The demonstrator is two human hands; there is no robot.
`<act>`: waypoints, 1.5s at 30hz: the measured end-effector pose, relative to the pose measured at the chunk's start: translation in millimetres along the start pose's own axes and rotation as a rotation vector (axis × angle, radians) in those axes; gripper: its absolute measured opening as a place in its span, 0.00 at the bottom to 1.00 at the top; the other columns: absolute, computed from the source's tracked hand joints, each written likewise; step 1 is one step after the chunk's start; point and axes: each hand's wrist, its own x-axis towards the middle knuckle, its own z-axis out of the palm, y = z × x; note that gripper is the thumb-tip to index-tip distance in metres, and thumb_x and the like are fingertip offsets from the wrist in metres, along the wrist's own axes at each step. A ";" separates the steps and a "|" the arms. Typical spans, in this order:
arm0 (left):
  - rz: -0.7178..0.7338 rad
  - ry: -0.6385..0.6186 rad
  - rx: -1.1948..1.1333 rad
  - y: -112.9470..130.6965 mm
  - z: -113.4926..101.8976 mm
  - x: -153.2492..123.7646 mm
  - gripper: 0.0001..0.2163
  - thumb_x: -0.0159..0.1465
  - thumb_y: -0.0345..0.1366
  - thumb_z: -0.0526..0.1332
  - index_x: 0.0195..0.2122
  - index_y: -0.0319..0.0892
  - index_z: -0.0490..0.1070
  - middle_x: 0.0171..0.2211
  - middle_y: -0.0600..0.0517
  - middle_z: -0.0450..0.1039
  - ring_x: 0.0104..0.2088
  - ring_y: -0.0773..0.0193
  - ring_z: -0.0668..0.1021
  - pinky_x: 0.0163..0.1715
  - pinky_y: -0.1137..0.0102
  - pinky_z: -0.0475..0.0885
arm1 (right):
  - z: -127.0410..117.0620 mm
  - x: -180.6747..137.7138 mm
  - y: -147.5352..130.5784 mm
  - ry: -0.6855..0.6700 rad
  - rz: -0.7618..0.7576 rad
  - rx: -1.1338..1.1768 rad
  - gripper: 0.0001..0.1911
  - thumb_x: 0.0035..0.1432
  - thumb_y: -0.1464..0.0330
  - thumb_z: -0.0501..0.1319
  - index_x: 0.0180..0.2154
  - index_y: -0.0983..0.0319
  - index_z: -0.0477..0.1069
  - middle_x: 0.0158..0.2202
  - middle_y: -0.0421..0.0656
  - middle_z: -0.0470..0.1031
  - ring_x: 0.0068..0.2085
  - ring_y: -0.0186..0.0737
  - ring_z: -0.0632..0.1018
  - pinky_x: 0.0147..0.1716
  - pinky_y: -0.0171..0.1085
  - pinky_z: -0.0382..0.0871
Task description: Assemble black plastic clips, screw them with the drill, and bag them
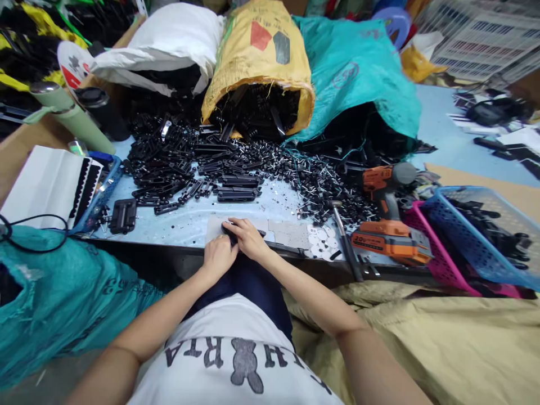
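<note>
Here, arms [169,309]: both are slanting forward and inward toward the bench [185,225] edge.
Left hand [220,256]: its fingers are curling round a small black part [230,233].
Right hand [250,239]: it is touching the left, its fingers bending over and gripping the same part.
Black part: it is lying over a pale sheet [214,226], mostly hidden.

bright even light, shadow beneath the table [189,220], wide-angle stretching at edges, corners softly blurred

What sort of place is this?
Likely a small assembly workshop: the blue worktop carries a heap of small black parts, an orange cordless power tool and a yellow sack of black pieces.
</note>
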 end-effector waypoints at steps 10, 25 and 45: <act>0.563 0.071 -0.207 11.9 -10.5 48.5 0.15 0.67 0.38 0.48 0.47 0.36 0.68 0.43 0.44 0.72 0.47 0.59 0.72 0.49 0.64 0.65 | 25.2 -37.7 -8.9 0.110 0.263 -0.348 0.16 0.55 0.59 0.58 0.36 0.63 0.75 0.39 0.52 0.72 0.43 0.49 0.66 0.45 0.48 0.54; 0.765 0.003 0.040 1.8 3.1 53.1 0.22 0.65 0.42 0.52 0.57 0.34 0.59 0.51 0.38 0.67 0.51 0.54 0.70 0.52 0.61 0.62 | -20.9 -70.1 23.4 0.226 0.142 -0.446 0.26 0.54 0.49 0.57 0.44 0.64 0.71 0.45 0.52 0.71 0.45 0.47 0.69 0.47 0.45 0.56; 0.984 0.102 -0.812 26.3 -79.9 -35.0 0.27 0.68 0.48 0.33 0.23 0.42 0.64 0.16 0.51 0.65 0.18 0.67 0.68 0.21 0.70 0.62 | -105.9 -65.4 -49.5 -0.106 -0.284 0.587 0.29 0.62 0.49 0.40 0.21 0.58 0.63 0.17 0.41 0.65 0.22 0.35 0.69 0.25 0.35 0.62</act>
